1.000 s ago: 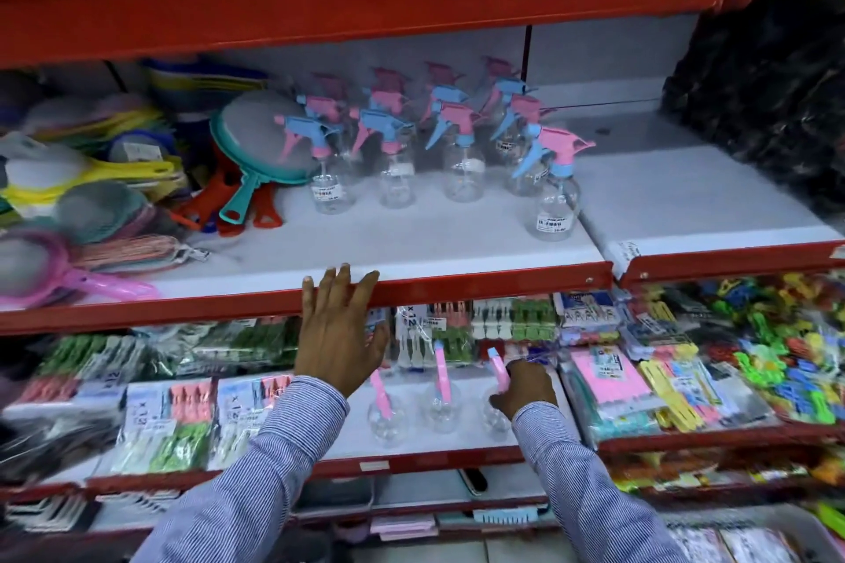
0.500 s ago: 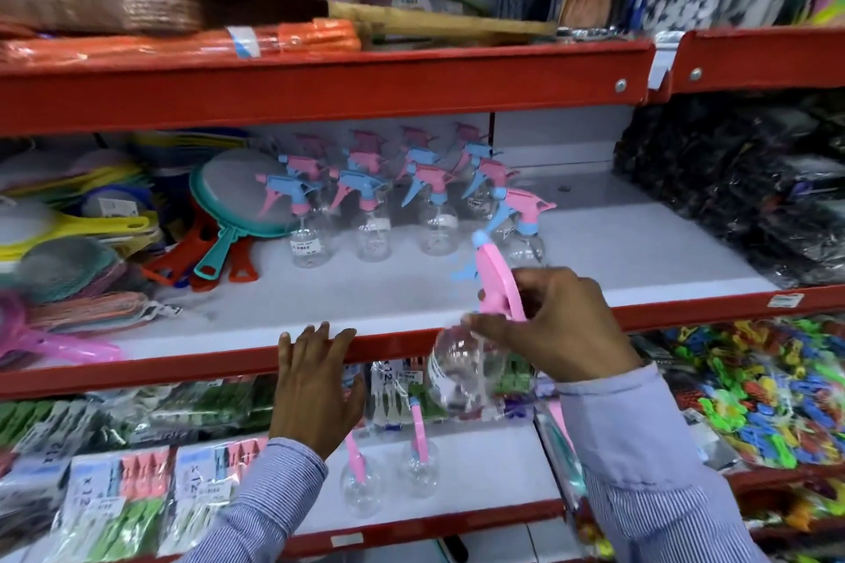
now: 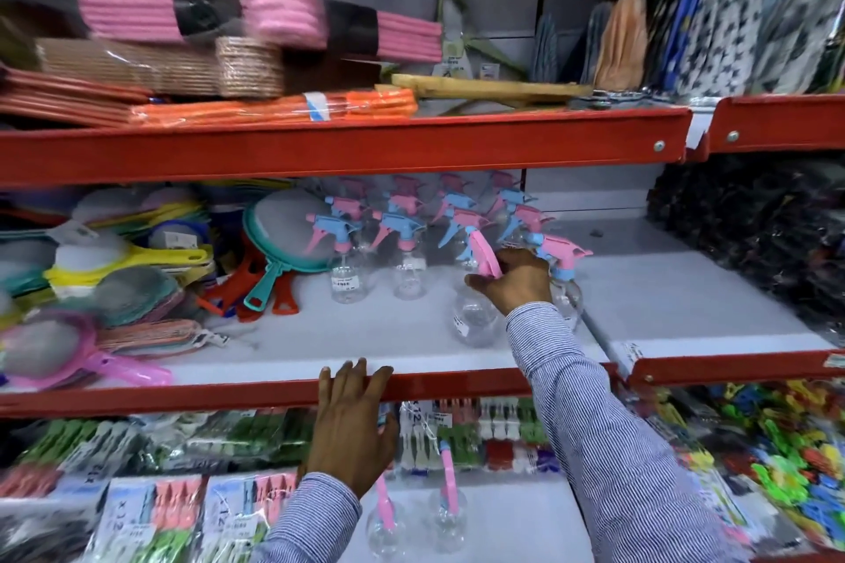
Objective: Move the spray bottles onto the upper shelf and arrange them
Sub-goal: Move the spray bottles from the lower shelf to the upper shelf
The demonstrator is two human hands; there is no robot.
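Note:
My right hand [image 3: 514, 281] grips a clear spray bottle [image 3: 475, 318] by its pink-and-blue head, holding it over the white upper shelf [image 3: 366, 334], in front of the rows of several matching spray bottles [image 3: 402, 238]. Another bottle [image 3: 562, 270] stands just right of my hand. My left hand [image 3: 352, 421] rests flat with its fingers on the shelf's red front lip, holding nothing. Two more clear spray bottles [image 3: 388, 526] [image 3: 448, 512] with pink heads stand on the lower shelf [image 3: 516, 526] below my left hand.
Coloured strainers and a teal paddle [image 3: 283, 238] crowd the upper shelf's left side. Dark bagged goods [image 3: 754, 233] sit at its right. Packs of clothes pegs [image 3: 151, 512] line the lower shelf. A red shelf [image 3: 347, 146] with folded cloths hangs overhead.
My right hand has lifted the bottle from below the shelf lip up and onto the upper shelf, near the bottle rows. The view has tilted upward. My left hand stays on the lip.

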